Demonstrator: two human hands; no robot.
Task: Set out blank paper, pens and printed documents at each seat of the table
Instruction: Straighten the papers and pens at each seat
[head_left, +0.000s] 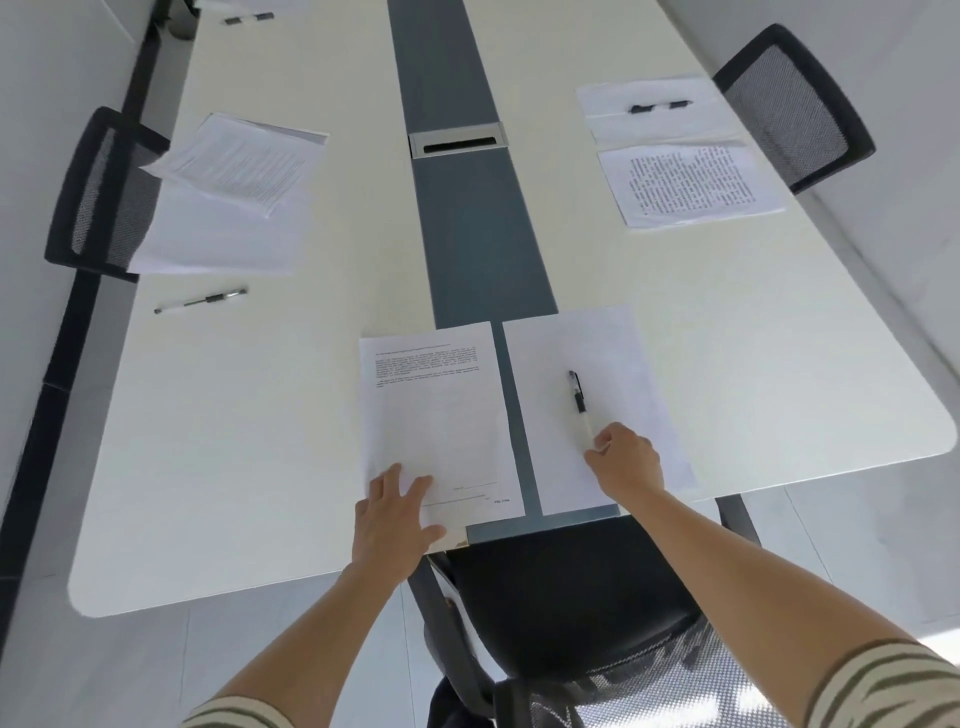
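Observation:
At the near end of the white table (260, 441) a printed document (436, 410) lies beside a blank sheet (587, 364). My left hand (392, 514) rests flat on the document's lower left corner, fingers spread. My right hand (623, 460) pinches the near end of a black and clear pen (577, 395) that lies on the blank sheet. At the left seat are a stack of printed pages (244, 163), blank paper (218, 239) and a pen (200, 301). At the right seat are blank paper (649, 122) with a pen (658, 106) on it, and a printed page (688, 184).
A grey strip with a cable hatch (457, 143) runs down the table's middle. Black mesh chairs stand at the left (104, 197), at the right (795, 104) and right in front of me (571, 597). Another pen (249, 18) lies far back on the left.

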